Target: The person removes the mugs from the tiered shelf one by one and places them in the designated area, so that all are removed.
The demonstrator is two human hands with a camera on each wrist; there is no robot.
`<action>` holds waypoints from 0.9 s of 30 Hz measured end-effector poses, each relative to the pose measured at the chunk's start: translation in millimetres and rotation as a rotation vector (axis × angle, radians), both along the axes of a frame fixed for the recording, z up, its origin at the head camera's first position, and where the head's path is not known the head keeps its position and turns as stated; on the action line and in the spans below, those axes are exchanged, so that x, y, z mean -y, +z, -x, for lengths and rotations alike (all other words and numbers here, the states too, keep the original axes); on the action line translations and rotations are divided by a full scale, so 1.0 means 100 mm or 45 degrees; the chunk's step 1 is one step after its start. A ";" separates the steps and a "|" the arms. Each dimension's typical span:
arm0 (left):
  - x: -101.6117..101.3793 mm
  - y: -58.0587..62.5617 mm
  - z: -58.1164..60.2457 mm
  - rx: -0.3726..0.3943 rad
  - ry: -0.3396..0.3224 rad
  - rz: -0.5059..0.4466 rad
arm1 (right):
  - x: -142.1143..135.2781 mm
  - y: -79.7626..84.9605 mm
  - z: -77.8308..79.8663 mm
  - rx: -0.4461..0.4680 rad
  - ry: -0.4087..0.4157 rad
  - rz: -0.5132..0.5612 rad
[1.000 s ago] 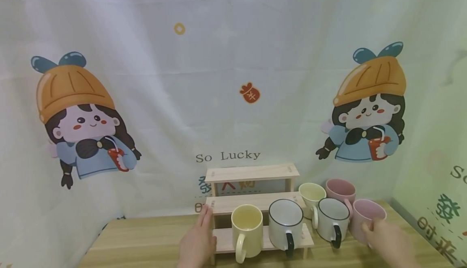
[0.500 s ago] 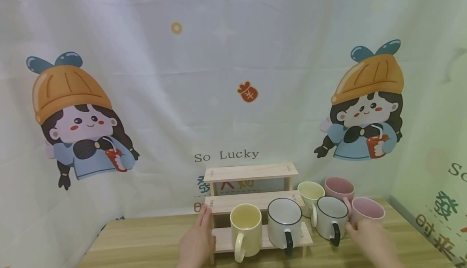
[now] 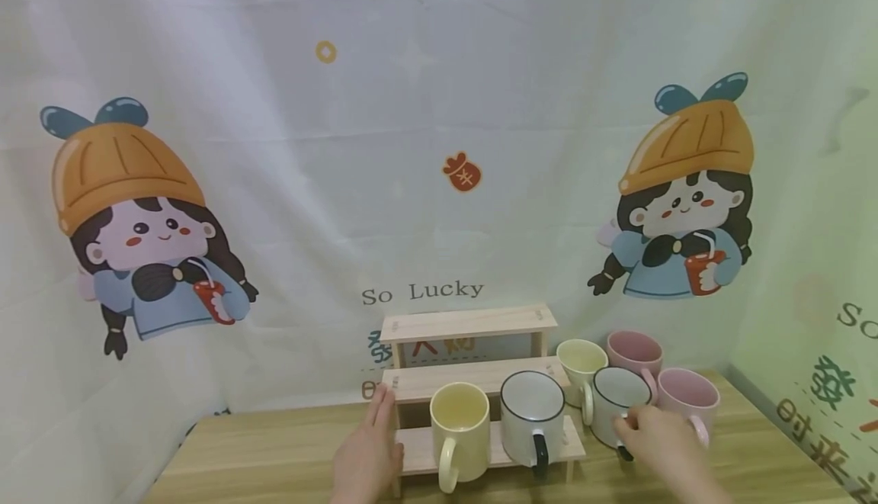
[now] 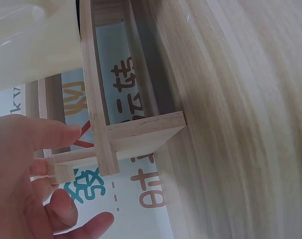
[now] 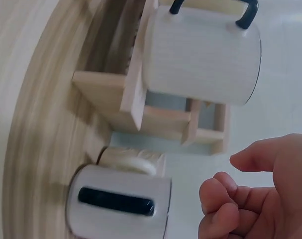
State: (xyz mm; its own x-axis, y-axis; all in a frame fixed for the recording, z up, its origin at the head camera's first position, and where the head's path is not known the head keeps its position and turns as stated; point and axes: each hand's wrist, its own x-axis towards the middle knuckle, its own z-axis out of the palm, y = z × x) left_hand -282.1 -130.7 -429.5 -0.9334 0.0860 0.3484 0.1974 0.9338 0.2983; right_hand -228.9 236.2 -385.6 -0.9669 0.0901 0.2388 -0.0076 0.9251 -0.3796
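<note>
My left hand (image 3: 366,447) rests at the left end of a stepped wooden rack (image 3: 466,325). Its fingers are extended, and in the left wrist view the thumb is held apart from them beside the rack's end. A yellow mug (image 3: 461,435) and a white mug (image 3: 531,424) with a black handle stand on the lowest step. My right hand (image 3: 658,439) is in front of another white, black-handled mug (image 3: 620,397) on the table. In the right wrist view that hand has loosely bent fingers, holds nothing and is apart from this mug (image 5: 126,221).
Two pink mugs, one at the back (image 3: 634,351) and one at the front (image 3: 693,393), stand right of the rack. A pale yellow cup (image 3: 581,359) is close to the rack's right end. Behind the wooden table (image 3: 274,443) hangs a printed cloth (image 3: 411,222).
My right hand has left the front pink mug and moved left to the white mug; the pink mug's handle now shows. My left hand stays at the rack. The head view has shifted slightly.
</note>
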 end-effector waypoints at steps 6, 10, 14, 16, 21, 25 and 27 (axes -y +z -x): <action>0.00 0.00 0.00 0.021 -0.005 -0.006 | 0.18 0.06 -0.06 -0.031 -0.004 -0.017; 0.00 0.01 0.01 0.019 -0.004 -0.009 | 0.32 0.10 -0.08 -0.097 0.030 0.035; 0.00 0.02 0.01 0.015 -0.002 -0.016 | 0.47 0.12 -0.11 -0.140 0.059 0.044; 0.00 0.03 0.01 0.016 -0.002 -0.020 | 0.54 0.12 -0.11 -0.138 0.080 0.062; 0.00 0.02 0.00 0.005 0.002 -0.017 | 0.70 0.08 -0.11 -0.128 0.126 0.084; 0.00 0.01 -0.01 0.002 0.002 -0.021 | 0.82 0.04 -0.12 -0.108 0.115 0.080; 0.00 0.01 -0.01 0.007 0.001 -0.023 | 0.88 0.01 -0.12 -0.096 0.099 0.081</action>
State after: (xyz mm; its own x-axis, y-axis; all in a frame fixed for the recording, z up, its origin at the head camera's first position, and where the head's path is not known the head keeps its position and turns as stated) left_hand -281.0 -130.3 -428.6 -0.9353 0.0790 0.3450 0.1949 0.9286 0.3158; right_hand -217.1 148.4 -384.3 -0.9511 0.0324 0.3070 -0.1093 0.8947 -0.4331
